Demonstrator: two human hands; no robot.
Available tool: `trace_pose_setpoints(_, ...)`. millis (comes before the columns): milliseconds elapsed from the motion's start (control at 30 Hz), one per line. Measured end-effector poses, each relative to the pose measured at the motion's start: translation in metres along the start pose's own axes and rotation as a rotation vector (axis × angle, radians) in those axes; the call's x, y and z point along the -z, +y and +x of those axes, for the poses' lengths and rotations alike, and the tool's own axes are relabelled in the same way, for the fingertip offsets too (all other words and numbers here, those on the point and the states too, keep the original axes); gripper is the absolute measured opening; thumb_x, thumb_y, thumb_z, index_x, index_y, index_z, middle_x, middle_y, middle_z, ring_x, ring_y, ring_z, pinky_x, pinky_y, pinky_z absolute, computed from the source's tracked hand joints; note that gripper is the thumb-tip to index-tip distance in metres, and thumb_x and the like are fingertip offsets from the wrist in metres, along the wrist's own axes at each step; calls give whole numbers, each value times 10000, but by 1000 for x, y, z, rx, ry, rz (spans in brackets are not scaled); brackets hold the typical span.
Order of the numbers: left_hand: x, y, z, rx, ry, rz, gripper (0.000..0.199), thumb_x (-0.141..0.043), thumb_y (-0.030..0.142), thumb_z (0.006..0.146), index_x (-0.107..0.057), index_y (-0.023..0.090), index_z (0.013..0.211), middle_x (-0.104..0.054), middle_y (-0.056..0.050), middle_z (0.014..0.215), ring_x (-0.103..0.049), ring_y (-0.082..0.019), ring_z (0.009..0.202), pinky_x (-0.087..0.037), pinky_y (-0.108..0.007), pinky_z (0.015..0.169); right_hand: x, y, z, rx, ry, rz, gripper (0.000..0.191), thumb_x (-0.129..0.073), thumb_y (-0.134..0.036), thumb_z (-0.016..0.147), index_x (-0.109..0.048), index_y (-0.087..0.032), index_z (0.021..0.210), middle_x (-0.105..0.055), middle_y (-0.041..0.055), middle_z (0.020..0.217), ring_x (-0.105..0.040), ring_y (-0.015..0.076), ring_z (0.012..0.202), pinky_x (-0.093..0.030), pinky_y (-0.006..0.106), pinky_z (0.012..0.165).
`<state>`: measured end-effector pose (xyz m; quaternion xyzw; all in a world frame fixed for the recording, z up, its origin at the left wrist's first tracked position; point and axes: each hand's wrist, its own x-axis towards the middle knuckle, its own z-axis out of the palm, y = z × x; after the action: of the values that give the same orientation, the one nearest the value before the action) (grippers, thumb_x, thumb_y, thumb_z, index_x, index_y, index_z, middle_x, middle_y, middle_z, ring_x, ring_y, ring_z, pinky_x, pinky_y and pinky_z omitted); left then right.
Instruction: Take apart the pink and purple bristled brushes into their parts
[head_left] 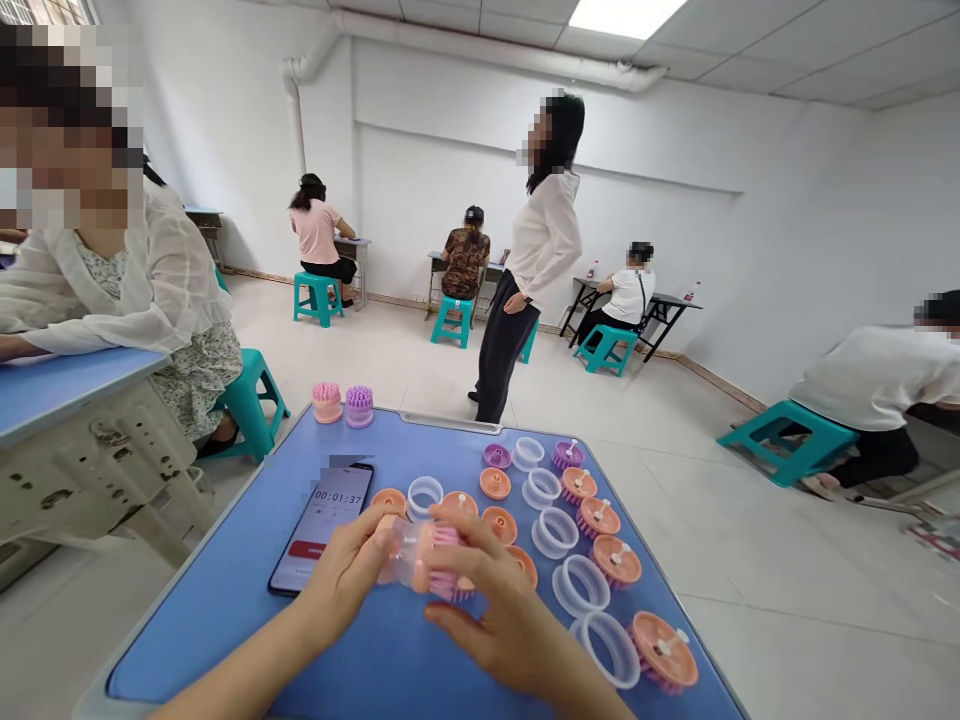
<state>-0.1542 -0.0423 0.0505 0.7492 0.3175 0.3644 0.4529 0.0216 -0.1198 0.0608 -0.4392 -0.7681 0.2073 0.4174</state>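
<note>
Between my two hands, over the blue desk, is a round scrub brush [421, 556] lying on its side, with an orange cap, a clear ring and pink bristles. My left hand [346, 572] is closed around the cap end. My right hand [501, 605] curls its fingers and thumb about the bristle end, slightly blurred. Behind the hands, partly hidden, are an orange cap [389, 499], a clear plastic ring [425, 497] and an orange brush head [459, 503]. More orange caps [499, 525] lie beyond my right hand.
Clear rings [555, 532] and orange bristle heads with white pins [616, 560] form rows along the right side. A phone [322, 530] with a running timer lies left. Pink [327, 402] and purple [359, 406] brushes stand at the far edge. People sit nearby; one person [536, 260] stands ahead.
</note>
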Motion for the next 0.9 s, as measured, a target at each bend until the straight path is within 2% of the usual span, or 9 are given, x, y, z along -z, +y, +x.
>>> trace_pose_setpoints(133, 1, -1, 1, 42, 15, -28, 374, -346, 504, 839, -535, 191, 921, -555, -39, 921, -499, -143, 679, -407, -226, 549, -4, 8, -3, -251, 54, 235, 769, -686, -445, 697, -282, -301, 1335, -408, 88, 1333, -539, 208, 1058, -486, 334, 858)
trace_pose_setpoints(267, 0, -3, -1, 5, -57, 26, 366, -454, 505, 789, -538, 180, 935, -552, -29, 844, -500, -150, 697, -412, -225, 580, -4, 9, -1, -295, 44, 333, 546, -541, -459, 815, -372, -260, 1295, -579, 65, 1075, -597, 157, 826, -516, 276, 691)
trace_pose_setpoints(367, -1, -2, -1, 30, -47, 7, 350, -443, 489, 807, -543, 180, 936, -549, -29, 851, -492, -141, 678, -407, -221, 566, -1, 5, 2, -212, 76, 195, 348, -581, -289, 808, -518, -263, 1149, -591, 47, 1041, -572, 173, 940, -495, 291, 780)
trace_pose_setpoints(467, 0, 1, 1, 41, -18, -52, 333, -399, 470, 840, -553, 187, 928, -545, -37, 913, -503, -148, 724, -412, -224, 586, 0, 3, 1, -157, 95, 121, 476, -651, -200, 734, -500, -300, 1174, -468, 48, 1265, -411, 219, 1205, -371, 390, 991)
trace_pose_setpoints(533, 0, 2, 2, 35, -24, -65, 326, -401, 466, 843, -552, 191, 932, -542, -35, 919, -502, -148, 731, -410, -224, 591, -1, 4, 0, -236, 71, 166, 644, -707, -261, 691, -418, -305, 1265, -386, 64, 1348, -360, 248, 1250, -372, 412, 992)
trace_pose_setpoints(600, 1, 2, 2, 25, -42, -46, 319, -429, 466, 830, -550, 192, 938, -541, -33, 906, -491, -139, 704, -402, -221, 580, -2, 7, -2, -333, 41, 265, 711, -685, -350, 715, -335, -275, 1330, -407, 94, 1329, -455, 247, 1168, -456, 375, 901)
trace_pose_setpoints(667, 1, 2, 1, 9, -70, -16, 322, -466, 469, 809, -550, 191, 949, -545, -29, 871, -478, -134, 676, -392, -218, 570, -2, 8, -2, -366, 33, 306, 590, -585, -388, 798, -354, -241, 1320, -533, 94, 1173, -577, 202, 965, -509, 321, 777)
trace_pose_setpoints(767, 1, 3, 0, 2, -106, 6, 337, -486, 472, 791, -552, 192, 967, -540, -15, 798, -457, -125, 627, -369, -211, 543, 0, 8, 1, -283, 45, 198, 396, -552, -346, 825, -484, -243, 1201, -605, 50, 994, -597, 171, 839, -508, 299, 739)
trace_pose_setpoints(900, 0, 3, 1, 68, -86, 3, 337, -449, 482, 811, -562, 187, 931, -494, 9, 727, -409, -107, 578, -335, -202, 509, 3, 5, 2, -98, 76, 1, 450, -623, -192, 762, -481, -281, 1180, -531, 41, 1191, -486, 191, 1121, -413, 337, 952)
